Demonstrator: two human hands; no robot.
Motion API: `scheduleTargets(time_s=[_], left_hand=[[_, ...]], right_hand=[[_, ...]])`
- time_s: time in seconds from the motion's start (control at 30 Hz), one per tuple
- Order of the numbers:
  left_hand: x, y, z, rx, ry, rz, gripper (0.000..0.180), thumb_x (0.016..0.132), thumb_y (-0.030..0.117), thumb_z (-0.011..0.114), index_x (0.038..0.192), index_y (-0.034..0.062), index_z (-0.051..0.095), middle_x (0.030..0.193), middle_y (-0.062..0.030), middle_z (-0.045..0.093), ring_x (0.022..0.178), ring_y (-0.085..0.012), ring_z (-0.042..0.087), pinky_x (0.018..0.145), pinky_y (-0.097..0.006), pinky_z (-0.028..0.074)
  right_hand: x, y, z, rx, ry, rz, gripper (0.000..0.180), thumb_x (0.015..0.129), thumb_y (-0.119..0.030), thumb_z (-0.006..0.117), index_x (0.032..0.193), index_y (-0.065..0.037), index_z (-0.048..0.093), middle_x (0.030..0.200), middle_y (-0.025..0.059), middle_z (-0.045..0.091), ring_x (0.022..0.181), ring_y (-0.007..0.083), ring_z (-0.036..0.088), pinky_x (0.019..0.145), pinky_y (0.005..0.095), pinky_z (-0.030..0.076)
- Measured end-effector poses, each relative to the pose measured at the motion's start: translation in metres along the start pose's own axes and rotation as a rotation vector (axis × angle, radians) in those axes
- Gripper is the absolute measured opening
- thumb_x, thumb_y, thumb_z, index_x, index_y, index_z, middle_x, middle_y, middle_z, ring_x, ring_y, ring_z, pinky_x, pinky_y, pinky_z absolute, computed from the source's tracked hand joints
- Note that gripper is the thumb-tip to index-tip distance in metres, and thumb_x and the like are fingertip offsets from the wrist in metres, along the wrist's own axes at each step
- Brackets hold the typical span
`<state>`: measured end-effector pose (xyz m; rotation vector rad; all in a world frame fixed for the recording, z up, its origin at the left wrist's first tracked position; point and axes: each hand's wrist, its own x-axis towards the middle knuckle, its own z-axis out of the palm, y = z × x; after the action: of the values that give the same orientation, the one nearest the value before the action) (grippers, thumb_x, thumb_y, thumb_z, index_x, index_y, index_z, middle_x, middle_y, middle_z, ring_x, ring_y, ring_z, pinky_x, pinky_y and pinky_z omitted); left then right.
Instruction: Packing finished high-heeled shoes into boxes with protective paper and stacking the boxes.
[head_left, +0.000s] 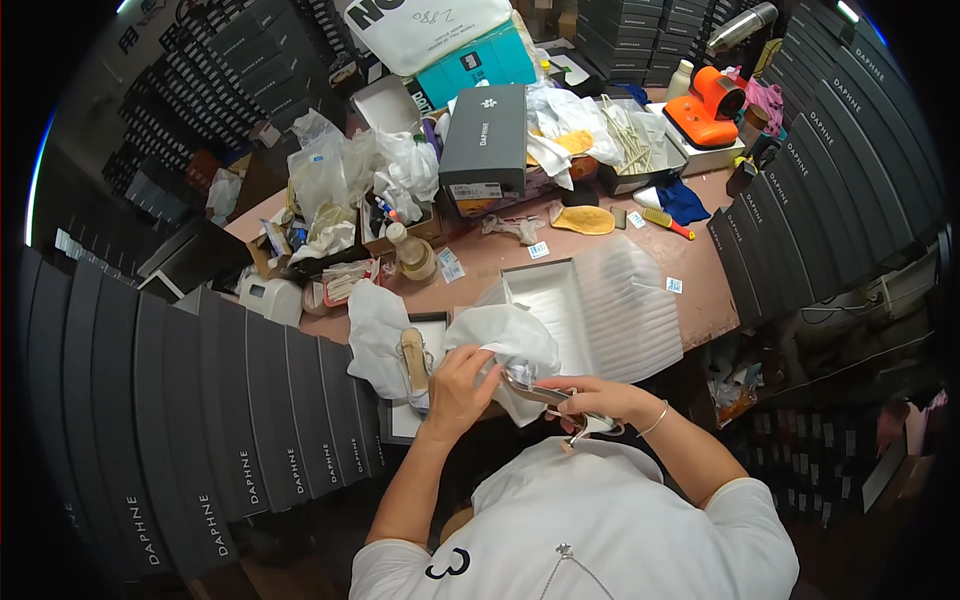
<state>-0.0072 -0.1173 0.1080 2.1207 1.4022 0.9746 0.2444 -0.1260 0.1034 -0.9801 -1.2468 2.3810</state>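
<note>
My right hand (pixel 608 400) is closed round a shiny silver shoe (pixel 543 393), held tilted over the table's near edge with its strap hanging below. At the toe end, my left hand (pixel 460 392) pinches a sheet of white tissue paper (pixel 512 332), which bunches up beside the shoe. Left of that hand, a second shoe with a beige insole (pixel 413 355) lies on white paper (pixel 376 325) in a dark box (pixel 397 428). Just beyond my hands sits an open box part with a white inside (pixel 556 300). My fingers partly hide the held shoe.
Tall stacks of dark shoeboxes (pixel 215 400) rise at the left, with more boxes (pixel 830 200) at the right. Translucent foam wrap (pixel 635 310) covers the table's right part. Farther back are a bottle (pixel 412 255), a brush (pixel 668 222), an insole (pixel 583 220) and an orange device (pixel 700 115).
</note>
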Motion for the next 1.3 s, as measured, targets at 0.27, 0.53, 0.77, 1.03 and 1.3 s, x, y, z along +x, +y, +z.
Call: scheduleTargets(time_s=[0.27,0.53,0.77,1.03,1.3], left_hand=[[-0.013,0.070,-0.001,-0.105,-0.077,0.313,0.042,0.068,-0.007,0.064,0.110,0.0009,0.063,0.101,-0.0128,0.061,0.083,-0.0283,0.063,0.070,-0.035,0.054],[-0.034,0.100,0.076,-0.324,-0.280,0.349,0.051,0.072,-0.006,0.065,0.122,0.0007,0.057,0.113,-0.0136,0.056,0.084,-0.0272,0.063,0.071,-0.034,0.054],[-0.070,0.029,0.055,-1.086,0.391,-0.644,0.095,0.077,0.044,0.075,0.147,0.0113,0.021,0.151,-0.0133,0.019,0.136,-0.0304,0.027,0.109,-0.051,0.024],[-0.045,-0.029,0.004,-1.447,0.634,-0.737,0.058,0.088,0.030,0.064,0.133,0.0015,0.043,0.130,-0.0124,0.053,0.117,-0.0293,0.053,0.100,-0.047,0.044],[-0.052,0.052,0.091,-1.153,0.087,-0.683,0.045,0.082,0.011,0.073,0.120,-0.0040,0.053,0.122,-0.0083,0.055,0.116,-0.0178,0.050,0.096,-0.034,0.044]], right_hand=[[0.073,0.014,0.034,0.147,0.534,-0.449,0.045,0.087,-0.018,0.060,0.126,0.000,0.046,0.122,0.0115,0.052,0.110,0.0209,0.053,0.091,0.0324,0.046],[0.086,0.019,0.007,0.332,0.324,-0.585,0.056,0.088,-0.027,0.059,0.134,-0.003,0.037,0.132,0.0123,0.044,0.118,0.0226,0.047,0.098,0.0341,0.040],[0.071,0.013,0.018,0.485,0.180,-0.583,0.066,0.090,-0.034,0.059,0.141,-0.005,0.029,0.141,0.0129,0.037,0.126,0.0241,0.041,0.104,0.0355,0.035],[0.079,0.056,0.030,-0.106,0.108,-0.377,0.078,0.092,-0.047,0.054,0.150,-0.012,0.017,0.150,0.0133,0.027,0.134,0.0264,0.034,0.110,0.0407,0.029],[0.048,0.009,0.002,0.410,0.607,-0.525,0.056,0.091,-0.029,0.063,0.135,-0.004,0.038,0.125,0.0098,0.053,0.112,0.0181,0.053,0.096,0.0361,0.043]])
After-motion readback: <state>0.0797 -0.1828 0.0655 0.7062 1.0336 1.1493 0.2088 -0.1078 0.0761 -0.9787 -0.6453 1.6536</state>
